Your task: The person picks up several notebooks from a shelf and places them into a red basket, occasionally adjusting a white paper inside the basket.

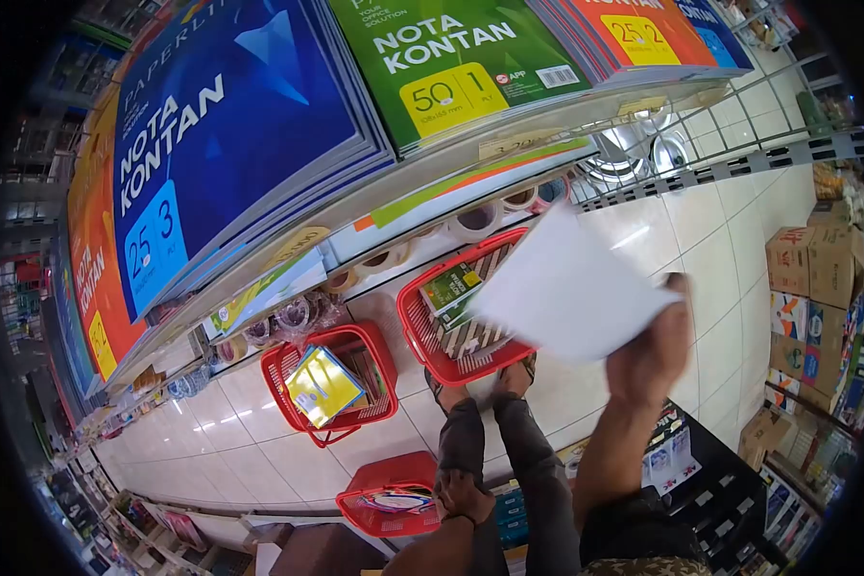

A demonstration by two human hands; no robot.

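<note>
My right hand (651,357) is closed on the edge of a white-faced paper pad (566,293). The pad is blurred, and no print shows on this side. It hangs above a red basket (415,336) at my feet, partly covering it. In that basket lie green receipt books (448,288) and striped items. My left hand (466,499) rests on my leg near the knee, fingers loosely laid over the trousers and holding nothing.
Shelved above are stacks of blue (221,125), green (461,58) and orange receipt books (634,34). Tape rolls (475,221) sit underneath. A second red basket (379,346) holds a yellow pad (324,386); a third basket (365,480) stands nearer. Cardboard boxes (816,264) are stacked right.
</note>
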